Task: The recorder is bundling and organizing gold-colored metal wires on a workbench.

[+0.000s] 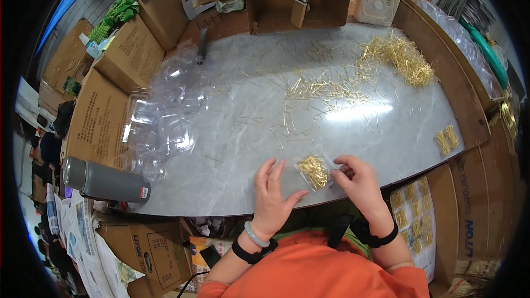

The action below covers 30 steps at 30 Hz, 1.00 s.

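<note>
A small clear plastic pack [313, 172] full of gold wire hooks lies near the table's front edge. My right hand [358, 181] pinches the pack's right edge between thumb and fingers. Left of the pack, my left hand [274, 190] rests at the table edge with thumb and fingers spread. It holds nothing and stays a little apart from the pack. Loose gold wire hooks [326, 91] are scattered over the grey marbled table [237, 165], and a thick heap of them [398, 58] sits at the far right.
Clear plastic trays [165, 116] are piled at the left, beside cardboard boxes [99, 121]. A grey bottle [113, 181] lies at the front left. Two filled packs [446, 139] rest at the right edge. An open carton [265, 14] and a white fan [378, 4] stand behind.
</note>
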Motion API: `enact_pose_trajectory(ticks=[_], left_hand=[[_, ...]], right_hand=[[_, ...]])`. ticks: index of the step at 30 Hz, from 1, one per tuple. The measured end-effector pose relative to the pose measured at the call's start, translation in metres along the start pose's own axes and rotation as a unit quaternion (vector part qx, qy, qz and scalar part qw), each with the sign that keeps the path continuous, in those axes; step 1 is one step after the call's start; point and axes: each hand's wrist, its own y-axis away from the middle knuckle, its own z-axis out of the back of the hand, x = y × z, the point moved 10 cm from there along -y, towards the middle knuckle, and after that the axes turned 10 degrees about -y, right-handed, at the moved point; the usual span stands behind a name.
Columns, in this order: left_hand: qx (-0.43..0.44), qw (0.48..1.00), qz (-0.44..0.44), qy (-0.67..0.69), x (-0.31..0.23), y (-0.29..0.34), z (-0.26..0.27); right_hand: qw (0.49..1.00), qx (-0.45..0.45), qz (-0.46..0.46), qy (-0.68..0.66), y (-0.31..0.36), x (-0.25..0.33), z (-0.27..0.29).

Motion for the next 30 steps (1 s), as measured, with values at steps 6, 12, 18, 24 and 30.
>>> enact_pose_trajectory(ticks=[6, 12, 18, 24, 30], left_hand=[[0.084, 0.996, -0.005, 0.009, -0.005, 0.005, -0.02], [0.064, 0.997, -0.043, -0.016, -0.029, 0.004, -0.023], [0.053, 0.99, -0.112, -0.061, -0.036, 0.009, -0.029], [0.051, 0.987, -0.151, -0.038, -0.042, 0.013, -0.027], [0.05, 0.986, -0.154, -0.039, -0.041, 0.014, -0.032]], right_hand=[[0.993, -0.037, -0.082, -0.073, 0.043, -0.021, -0.004], [0.992, -0.071, 0.085, 0.068, 0.029, 0.042, 0.007], [0.971, -0.008, 0.181, 0.159, -0.021, 0.054, -0.024], [0.991, -0.091, 0.099, 0.004, -0.022, 0.025, -0.008], [0.957, -0.128, -0.063, -0.254, 0.004, -0.017, 0.009]])
